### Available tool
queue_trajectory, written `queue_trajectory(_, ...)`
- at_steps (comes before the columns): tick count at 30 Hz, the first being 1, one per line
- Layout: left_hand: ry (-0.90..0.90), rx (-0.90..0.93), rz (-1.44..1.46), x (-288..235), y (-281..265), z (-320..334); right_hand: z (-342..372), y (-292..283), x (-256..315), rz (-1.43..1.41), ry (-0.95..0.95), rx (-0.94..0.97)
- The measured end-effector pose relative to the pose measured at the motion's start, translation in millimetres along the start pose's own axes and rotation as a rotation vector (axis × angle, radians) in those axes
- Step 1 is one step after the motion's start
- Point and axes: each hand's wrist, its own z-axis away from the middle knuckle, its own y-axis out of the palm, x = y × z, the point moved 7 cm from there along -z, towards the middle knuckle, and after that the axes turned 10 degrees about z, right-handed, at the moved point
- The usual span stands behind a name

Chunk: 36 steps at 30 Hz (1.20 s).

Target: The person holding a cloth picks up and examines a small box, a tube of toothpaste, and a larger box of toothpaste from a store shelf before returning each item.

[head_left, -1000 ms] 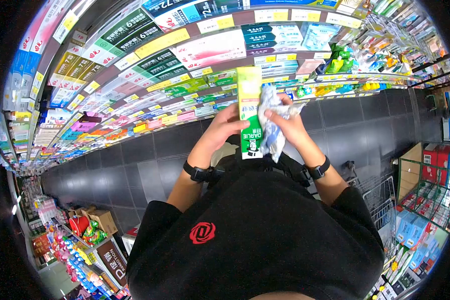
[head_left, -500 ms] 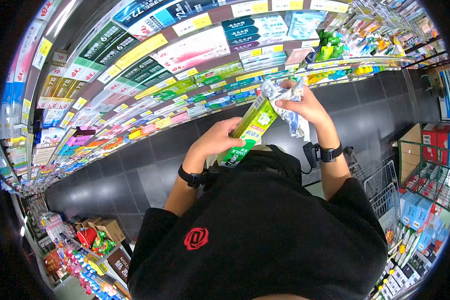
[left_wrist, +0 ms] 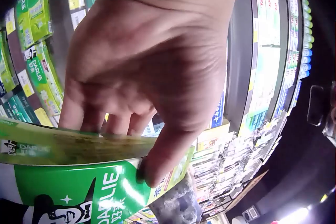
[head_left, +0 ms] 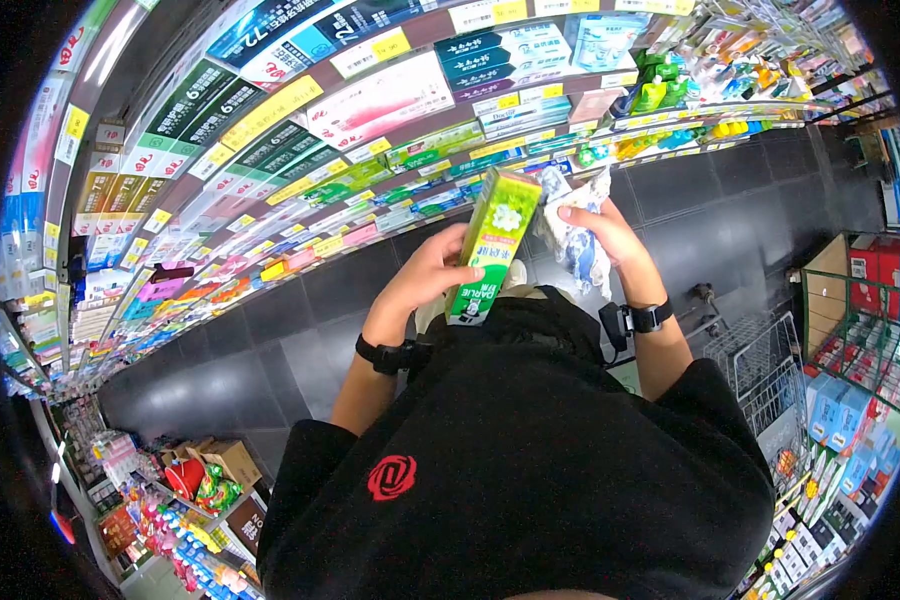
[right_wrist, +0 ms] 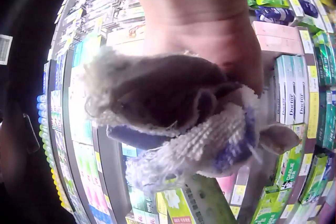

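My left hand [head_left: 425, 275] grips a green and yellow Darlie toothpaste box [head_left: 502, 222], thumb across the printed face. In the left wrist view the thumb presses the edge of the toothpaste box [left_wrist: 68, 184], with the other fingers behind it. The box leans a little to the right in the head view. Just right of it, a crumpled white and blue cloth [head_left: 578, 252] hangs from my right hand [head_left: 615, 232], pinched under the thumb. In the right wrist view the shaggy cloth [right_wrist: 210, 140] hides most of the fingers, with the box's end below it.
Shelves of boxed toothpaste [head_left: 380, 100] with yellow price tags curve along the front. Dark floor tiles [head_left: 690, 210] lie below. A wire shopping cart [head_left: 765, 375] stands at the right. Cartons and bagged goods [head_left: 210, 475] sit on a display at the lower left.
The box has tilted from upright, leaned further right, then straightened partly. The cloth has gone from beside the box to its far end, and now hangs to its right. Both hands keep their holds.
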Motion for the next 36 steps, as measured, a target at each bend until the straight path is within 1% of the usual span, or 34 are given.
queue_trajectory(2,0.064,-0.117,-0.011,-5,-11,-3,-1,3,-7,-0.024,0.001,-0.032)
queue_trajectory(3,0.055,-0.15,-0.051,-2,-18,-7,-1,1,-16,-0.015,0.07,-0.031)
queue_trajectory(4,0.053,-0.158,-0.052,5,-26,-9,-2,0,-21,-0.018,0.072,-0.024)
queue_trajectory(6,0.068,-0.27,-0.292,17,-49,-15,-5,-4,-33,-0.033,0.106,-0.076)
queue_trajectory(7,0.036,-0.309,-0.407,22,-60,-16,-6,-4,-37,-0.033,0.109,-0.073)
queue_trajectory(8,0.033,-0.312,-0.403,22,-67,-18,-6,-6,-40,-0.041,0.104,-0.078)
queue_trajectory(10,-0.045,-0.423,-0.709,22,-87,-22,-5,-9,-44,-0.046,0.105,-0.079)
queue_trajectory(11,-0.023,-0.443,-0.802,20,-95,-26,-3,-11,-47,-0.047,0.118,-0.101)
queue_trajectory(12,-0.027,-0.444,-0.799,25,-106,-33,0,-13,-50,-0.05,0.133,-0.125)
queue_trajectory(14,0.025,-0.531,-0.975,29,-130,-48,6,-18,-56,-0.032,0.156,-0.155)
queue_trajectory(15,0.093,-0.541,-1.019,26,-136,-55,9,-25,-63,-0.02,0.162,-0.182)
queue_trajectory(16,0.1,-0.574,-1.083,35,-150,-66,13,-31,-71,-0.006,0.168,-0.211)
queue_trajectory(18,0.126,-0.55,-1.163,29,-161,-86,27,-41,-89,-0.018,0.208,-0.247)
queue_trajectory(19,0.091,-0.511,-1.214,27,-167,-98,35,-49,-100,0.01,0.248,-0.266)
queue_trajectory(20,0.091,-0.516,-1.209,27,-177,-108,40,-55,-112,0.038,0.285,-0.279)
queue_trajectory(21,0.141,-0.526,-1.27,29,-186,-117,46,-64,-128,0.09,0.295,-0.311)
queue_trajectory(22,0.187,-0.539,-1.326,31,-193,-126,54,-65,-136,0.055,0.338,-0.346)
queue_trajectory(23,0.127,-0.536,-1.356,35,-202,-137,61,-65,-141,0.043,0.36,-0.362)
queue_trajectory(26,0.242,-0.511,-1.557,31,-209,-154,81,-64,-152,-0.035,0.427,-0.417)
queue_trajectory(30,0.276,-0.51,-1.583,25,-216,-170,95,-70,-176,-0.029,0.434,-0.465)
queue_trajectory(32,0.12,-0.519,-1.481,26,-227,-176,98,-68,-183,-0.041,0.454,-0.48)
queue_trajectory(33,0.171,-0.549,-1.481,23,-227,-177,98,-66,-186,-0.052,0.471,-0.486)
queue_trajectory(34,0.171,-0.543,-1.481,23,-230,-180,98,-64,-187,-0.054,0.474,-0.491)
queue_trajectory(36,0.059,-0.526,-1.508,29,-237,-184,95,-57,-185,-0.066,0.487,-0.478)
